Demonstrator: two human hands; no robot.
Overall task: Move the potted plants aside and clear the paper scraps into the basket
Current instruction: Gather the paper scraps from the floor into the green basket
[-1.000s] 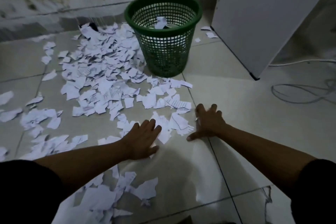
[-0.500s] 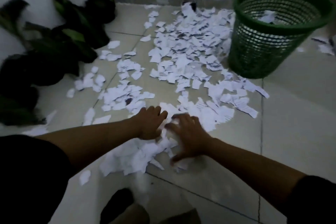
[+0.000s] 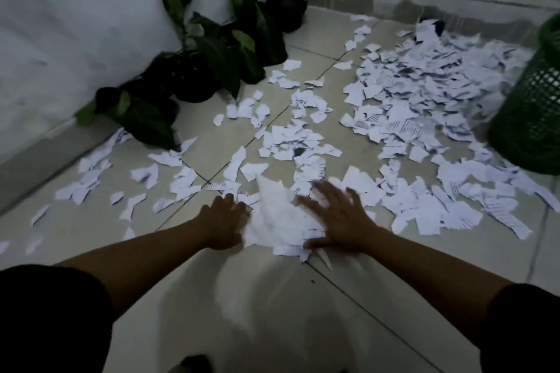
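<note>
My left hand (image 3: pixel 222 222) and right hand (image 3: pixel 336 216) lie flat, fingers spread, pressing a small heap of paper scraps (image 3: pixel 278 221) at frame centre. Potted plants (image 3: pixel 212 54) crowd the upper left; the green basket (image 3: pixel 530 106) stands at the right edge.

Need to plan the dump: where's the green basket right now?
In the head view the green basket stands at the far right edge, partly cut off, on the tiled floor, with the thickest spread of paper scraps lying against its left side.
</note>
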